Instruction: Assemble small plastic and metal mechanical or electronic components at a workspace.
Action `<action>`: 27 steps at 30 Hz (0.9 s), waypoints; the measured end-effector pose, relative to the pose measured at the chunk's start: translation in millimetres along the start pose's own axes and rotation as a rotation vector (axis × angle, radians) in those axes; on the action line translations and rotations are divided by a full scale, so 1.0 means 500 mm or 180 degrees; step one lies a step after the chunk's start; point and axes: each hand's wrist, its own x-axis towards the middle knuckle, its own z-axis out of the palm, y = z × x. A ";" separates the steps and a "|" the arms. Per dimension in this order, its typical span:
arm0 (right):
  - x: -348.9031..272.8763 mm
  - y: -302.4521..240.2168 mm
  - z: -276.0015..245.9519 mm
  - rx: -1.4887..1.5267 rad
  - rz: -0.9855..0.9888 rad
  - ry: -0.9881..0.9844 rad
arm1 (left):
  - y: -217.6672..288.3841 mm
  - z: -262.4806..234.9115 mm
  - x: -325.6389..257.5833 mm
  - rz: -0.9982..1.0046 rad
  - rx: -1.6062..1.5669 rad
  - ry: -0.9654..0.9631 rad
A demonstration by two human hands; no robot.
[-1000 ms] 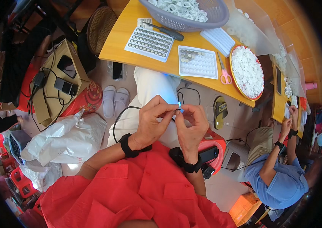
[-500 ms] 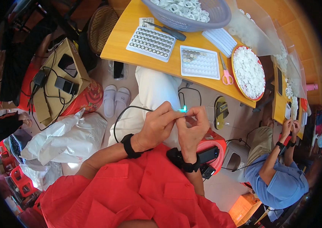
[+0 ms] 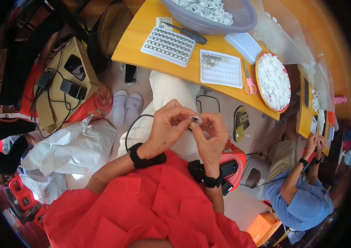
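Observation:
In front of my lap, my left hand [image 3: 164, 129] and my right hand [image 3: 210, 135] meet fingertip to fingertip. Between them they pinch a small whitish translucent plastic piece [image 3: 196, 120] with a dark spot on it; my fingers cover part of it. On the yellow table [image 3: 136, 45] ahead lies a white tray [image 3: 168, 46] filled with rows of round button cells. To its right, another white tray [image 3: 221, 74] holds several cells at its far left, its other pockets bare. A dark-handled screwdriver [image 3: 190, 34] lies behind the first tray.
A grey basket [image 3: 212, 27] of white plastic rings, pink-handled scissors [image 3: 249, 82] and a red-rimmed plate [image 3: 286, 105] of small white parts stand on the table. Slippers [image 3: 126, 107], white bags [image 3: 72, 144] and a carton [image 3: 66, 78] with devices lie left. A co-worker [image 3: 299, 194] sits at right.
The blue-green glow at my fingertips is gone; a whitish piece with a dark spot shows there now. Both hands have turned slightly and the fingers have shifted. The view has moved a little.

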 end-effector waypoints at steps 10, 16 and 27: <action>-0.010 0.018 0.003 0.0937 0.0634 0.0222 | 0.005 0.002 -0.001 -0.0090 -0.0044 0.0019; -0.011 0.022 -0.002 0.0639 0.0485 0.0198 | 0.001 -0.002 -0.007 0.0262 0.0567 -0.0058; -0.015 0.010 -0.003 0.0692 0.0396 0.0362 | 0.023 -0.001 -0.004 0.0248 0.0316 -0.0166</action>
